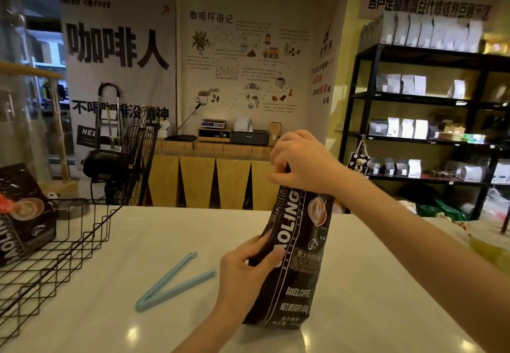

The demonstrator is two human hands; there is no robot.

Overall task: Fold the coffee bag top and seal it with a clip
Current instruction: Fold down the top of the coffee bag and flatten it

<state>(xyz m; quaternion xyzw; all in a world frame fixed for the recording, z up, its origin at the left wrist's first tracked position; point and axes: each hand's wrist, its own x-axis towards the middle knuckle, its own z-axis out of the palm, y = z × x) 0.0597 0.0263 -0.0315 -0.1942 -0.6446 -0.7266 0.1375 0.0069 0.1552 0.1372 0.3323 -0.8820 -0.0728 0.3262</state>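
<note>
Coffee bag (292, 256) stands upright on the white surface (138, 242), long axis vertical w/ a slight lean, top tipped toward the right, printed front facing the camera. Base rests on the surface near the front edge.

Right hand (300, 162) is at the bag's top, fingers (278, 156) clenched around the gathered top edge; the top itself is hidden under the hand, so can't tell how far it's folded. Left hand (245, 269) holds the bag's left side around mid-height, thumb pressed on the front, fingers wrapped round the edge.

One clip (174, 283), pale blue, lies flat on the surface to the left of the bag, well apart from it & untouched. It's spread in a V, hinge end toward the camera, the two arms pointing away and to the right.

One black wire basket (55, 256) further left of the bag, at the surface's edge. A second coffee bag (23, 214), same black print, sits in it, tilted.

Room beyond the bag: printed wall banners (118, 48) w/ large black characters, a wooden counter (209, 176) behind, and right of the bag a black shelf unit (367, 98) carrying many white and grey pouches.
</note>
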